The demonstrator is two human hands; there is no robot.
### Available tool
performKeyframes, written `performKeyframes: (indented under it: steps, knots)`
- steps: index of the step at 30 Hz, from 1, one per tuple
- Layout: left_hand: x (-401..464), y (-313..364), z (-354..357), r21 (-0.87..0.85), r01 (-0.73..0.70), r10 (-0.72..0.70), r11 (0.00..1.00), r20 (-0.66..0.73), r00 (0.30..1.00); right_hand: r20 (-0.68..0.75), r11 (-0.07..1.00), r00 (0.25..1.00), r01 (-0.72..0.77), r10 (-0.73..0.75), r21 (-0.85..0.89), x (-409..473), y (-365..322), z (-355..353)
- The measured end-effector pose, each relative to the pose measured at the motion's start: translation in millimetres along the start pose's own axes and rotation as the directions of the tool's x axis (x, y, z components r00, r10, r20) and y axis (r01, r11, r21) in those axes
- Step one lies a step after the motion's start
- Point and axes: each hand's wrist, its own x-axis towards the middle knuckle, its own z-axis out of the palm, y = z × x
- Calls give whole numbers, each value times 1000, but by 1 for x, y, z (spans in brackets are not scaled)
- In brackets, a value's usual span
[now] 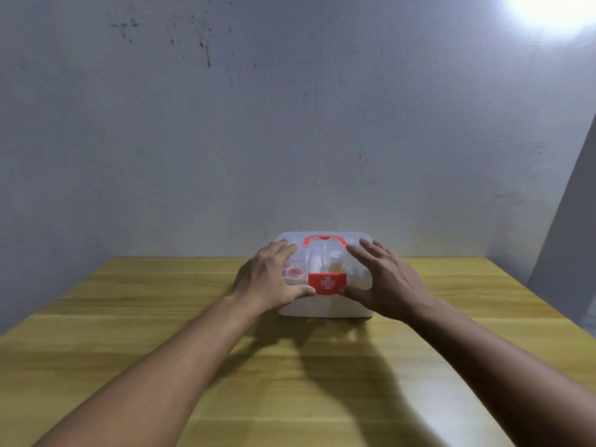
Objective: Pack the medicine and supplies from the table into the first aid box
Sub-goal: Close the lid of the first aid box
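Inside, bottles under the box's (325,304) clear lid (322,250).

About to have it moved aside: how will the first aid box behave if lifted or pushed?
The first aid box looks like rigid plastic, so probably stiff. Its flat base suggests sliding, not rolling, on the table. Items seen through the clear lid may rattle.

One first aid box (325,306), two hands: left (267,279), right (383,282).
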Motion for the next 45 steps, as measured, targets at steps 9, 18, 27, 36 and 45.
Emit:
performKeyframes:
  steps: [9,18,27,36,45]
  knots:
    - [0,1,5,82,-36,39,996,-42,998,38,997,999,26,-23,-69,1,5,-1]
    - [-6,-2,1,103,-44,48,994,-38,998,9,987,996,84,-84,-138,0,8,-7]
    - [7,-6,2,36,25,-26,999,15,1000,25,995,999,28,-26,-94,15,4,3]
    - [59,-25,20,134,73,-87,988,99,991,7,998,999,-48,49,-49,60,10,25]
    - [74,-31,32,0,79,-79,997,55,995,9,997,998,-67,67,35,81,24,38]
